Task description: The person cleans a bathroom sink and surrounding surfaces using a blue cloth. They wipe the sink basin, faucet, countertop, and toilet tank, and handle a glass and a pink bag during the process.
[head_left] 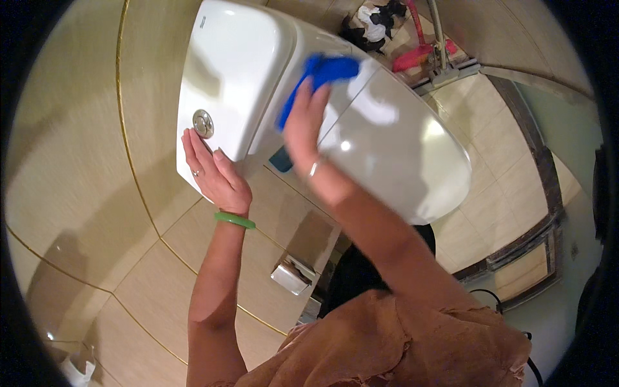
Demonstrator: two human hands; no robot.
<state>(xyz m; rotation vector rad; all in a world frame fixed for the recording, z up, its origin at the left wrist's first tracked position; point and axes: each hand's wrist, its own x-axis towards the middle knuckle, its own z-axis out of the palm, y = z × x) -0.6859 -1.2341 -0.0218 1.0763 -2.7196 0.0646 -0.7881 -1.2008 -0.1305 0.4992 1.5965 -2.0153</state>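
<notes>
A white toilet with its lid down fills the upper middle. Flat on the near end of its tank top (242, 55) rests my left hand (222, 177), fingers stretched out beside the round chrome flush button (202, 123). A green bangle circles that wrist. My right hand (306, 126) is wrapped round a blue cloth (335, 66), slightly blurred, at the hinge end of the closed lid (400, 148), where the tank meets it. Part of the cloth under my palm is hidden.
A chrome paper holder (291, 276) is fixed on the tiled wall near my body. Beyond the toilet lie dark and white crumpled items (375, 24) and a red brush-like thing (412, 58) beside a pipe. Dark-edged floor tiles (496, 168) and a glass panel stand at the right.
</notes>
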